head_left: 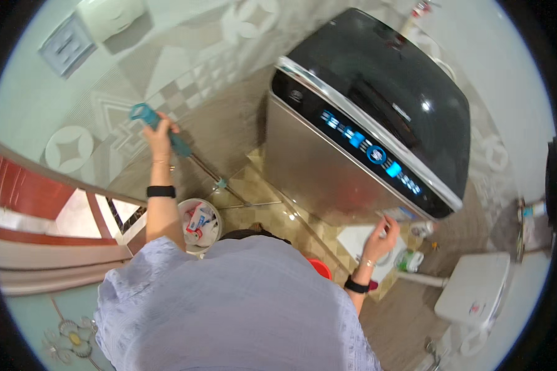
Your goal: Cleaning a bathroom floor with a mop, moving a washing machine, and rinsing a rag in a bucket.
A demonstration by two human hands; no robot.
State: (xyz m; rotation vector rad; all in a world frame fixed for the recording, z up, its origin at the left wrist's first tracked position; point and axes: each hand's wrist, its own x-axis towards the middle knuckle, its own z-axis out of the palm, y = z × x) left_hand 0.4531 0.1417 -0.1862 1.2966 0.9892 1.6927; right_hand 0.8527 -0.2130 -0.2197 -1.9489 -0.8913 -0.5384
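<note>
My left hand [159,137] is wrapped round the teal grip of a long-handled floor wiper [201,166]. Its pole slants down to the right, to a thin bar on the tiled floor. My right hand [380,239] hangs near the lower front edge of a washing machine [334,157], its fingers loosely bent and apart with nothing visible in them. The machine has a grey metal front, a dark lid and a lit blue control panel.
A white bin [198,250] holding crumpled waste stands by my left forearm. Part of a red container [319,268] shows beside my body. At the right are a green-and-white bottle [409,260] and a white toilet cistern [474,289]. A doorway [93,216] lies at the left.
</note>
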